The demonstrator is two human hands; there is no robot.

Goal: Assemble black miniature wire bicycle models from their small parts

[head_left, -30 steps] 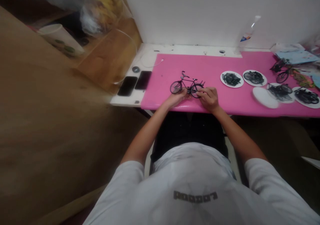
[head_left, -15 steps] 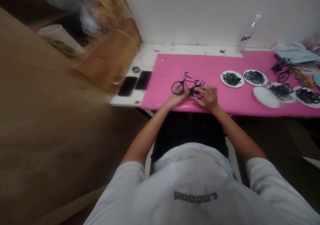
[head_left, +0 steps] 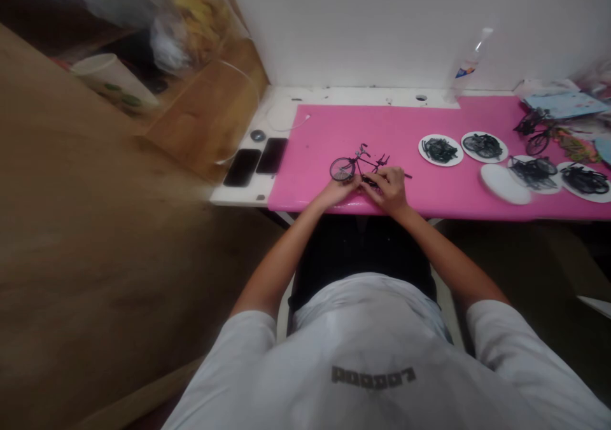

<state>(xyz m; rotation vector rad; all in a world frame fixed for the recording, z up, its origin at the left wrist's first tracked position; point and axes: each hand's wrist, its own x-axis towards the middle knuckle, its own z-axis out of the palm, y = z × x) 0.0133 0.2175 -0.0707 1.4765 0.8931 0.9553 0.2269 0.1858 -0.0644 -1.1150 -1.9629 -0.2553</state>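
Note:
A small black model bicycle [head_left: 342,169] is held over the front edge of the pink mat [head_left: 391,121], its spoked front wheel to the left and its handlebar pointing up. My left hand [head_left: 338,192] is closed on the lower part of the frame, behind the front wheel. Bent fingers of my right hand [head_left: 390,188] grip the rear part, and they hide most of the back wheel. A thin dark piece [head_left: 407,176] sticks out to the right of my right hand; what it joins is hidden.
White plates [head_left: 441,161] with black parts stand at the right, beside a white lid [head_left: 505,184] and another dark model bicycle [head_left: 537,142]. A clear bottle [head_left: 468,67] is by the wall. Two phones [head_left: 242,167] [head_left: 272,155] lie at the left.
The bicycle has turned and tilted, with its handlebar a little further right. My right hand has moved slightly left and now covers more of the rear wheel. The dark piece at its right has appeared.

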